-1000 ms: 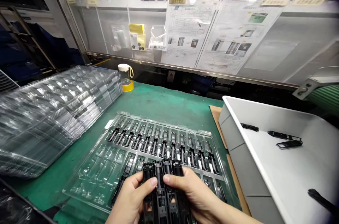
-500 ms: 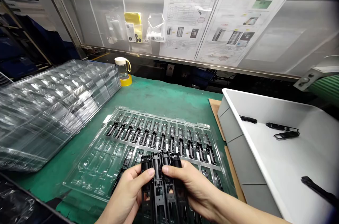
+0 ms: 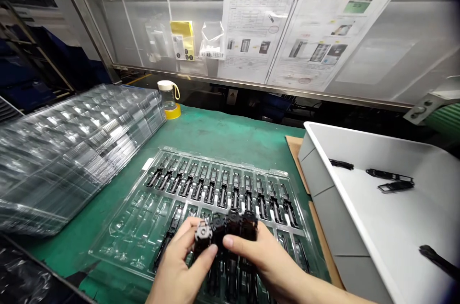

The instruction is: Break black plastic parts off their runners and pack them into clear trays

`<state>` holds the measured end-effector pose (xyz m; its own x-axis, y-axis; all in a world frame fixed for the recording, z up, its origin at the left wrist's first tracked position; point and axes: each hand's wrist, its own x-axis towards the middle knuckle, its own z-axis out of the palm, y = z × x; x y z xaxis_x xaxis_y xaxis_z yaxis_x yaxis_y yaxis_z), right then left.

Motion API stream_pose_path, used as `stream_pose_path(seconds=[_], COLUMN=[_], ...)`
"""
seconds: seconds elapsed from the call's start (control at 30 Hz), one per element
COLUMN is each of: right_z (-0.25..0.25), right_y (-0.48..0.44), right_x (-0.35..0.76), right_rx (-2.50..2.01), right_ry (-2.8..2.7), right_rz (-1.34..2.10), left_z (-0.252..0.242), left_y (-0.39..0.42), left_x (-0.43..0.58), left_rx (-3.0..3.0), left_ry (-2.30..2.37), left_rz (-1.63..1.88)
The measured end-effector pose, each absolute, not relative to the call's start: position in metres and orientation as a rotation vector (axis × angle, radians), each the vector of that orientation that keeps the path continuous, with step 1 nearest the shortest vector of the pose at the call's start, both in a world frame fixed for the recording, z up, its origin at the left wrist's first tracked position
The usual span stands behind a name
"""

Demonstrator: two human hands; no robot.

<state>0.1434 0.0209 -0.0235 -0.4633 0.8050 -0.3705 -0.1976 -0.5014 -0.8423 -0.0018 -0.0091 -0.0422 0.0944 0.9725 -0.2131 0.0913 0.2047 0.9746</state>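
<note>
My left hand (image 3: 185,258) and my right hand (image 3: 257,249) together grip several long black plastic parts (image 3: 233,227), held side by side above the near part of a clear blister tray (image 3: 143,203). Their block-like ends point up toward me, and the lower lengths are partly in shadow. My left thumb presses the leftmost parts; my right thumb lies across the others. In the tray, a back row of slots is filled with matching black parts (image 3: 210,186). The front row holds some too, partly hidden by my hands, while its left slots are bare.
A tall stack of clear trays (image 3: 89,141) stands at left. A lidded bottle (image 3: 167,95) rests on a yellow tape roll (image 3: 173,111). The grey bin (image 3: 330,213) at right holds several black parts (image 3: 390,173). Printed sheets (image 3: 258,31) hang behind the green table mat (image 3: 223,134).
My hands have tilted the held parts, so their block-like ends now face me more. The view has shifted slightly.
</note>
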Motion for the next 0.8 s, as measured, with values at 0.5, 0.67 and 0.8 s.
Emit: stream_pose_path(seconds=[0.5, 0.67, 0.8], right_z=[-0.017, -0.019, -0.021], right_y=[0.018, 0.019, 0.019], right_x=[0.145, 0.146, 0.146], right_rx=[-0.954, -0.963, -0.914], right_ry=[-1.518, -1.629, -1.668], right_rz=[1.686, 1.621, 1.565], left_z=[-0.037, -0.032, -0.030], left_y=[-0.019, -0.018, -0.018], left_x=[-0.005, -0.004, -0.005], left_rx=[1.514, 1.411, 1.374], left_ry=[1.250, 1.314, 1.294], left_rz=[1.096, 1.030, 0.996])
